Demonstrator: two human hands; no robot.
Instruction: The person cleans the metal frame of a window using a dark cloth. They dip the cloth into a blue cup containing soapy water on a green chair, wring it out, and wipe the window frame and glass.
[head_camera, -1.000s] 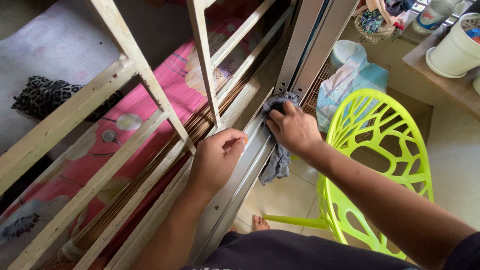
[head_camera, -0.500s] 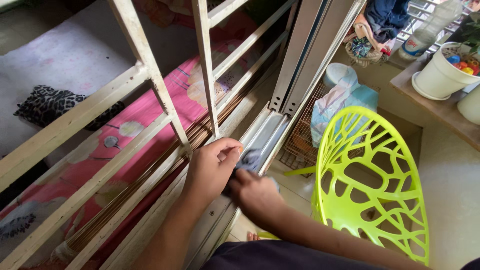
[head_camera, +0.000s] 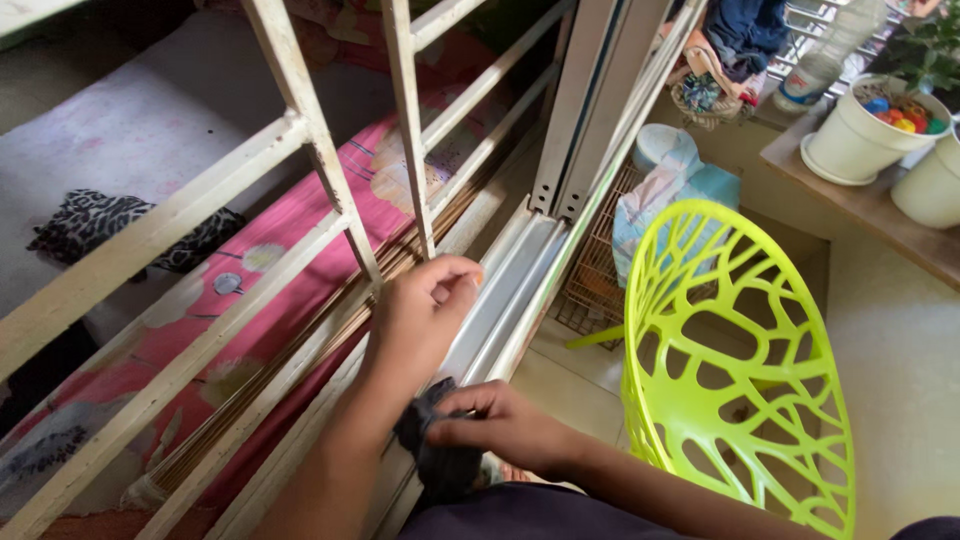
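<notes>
Right hand (head_camera: 505, 428) low near centre, fingers (head_camera: 470, 402) closed on a dark cloth (head_camera: 440, 462) pressed to the near end of the metal window track (head_camera: 505, 300). Left hand (head_camera: 425, 305) just above, fingers curled, resting on the track beside the cream window grille (head_camera: 300, 130). Lime-green chair (head_camera: 735, 360) right.

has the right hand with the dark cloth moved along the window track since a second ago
Yes. The right hand with the dark cloth slid down the grey metal window track, toward the person.
</notes>
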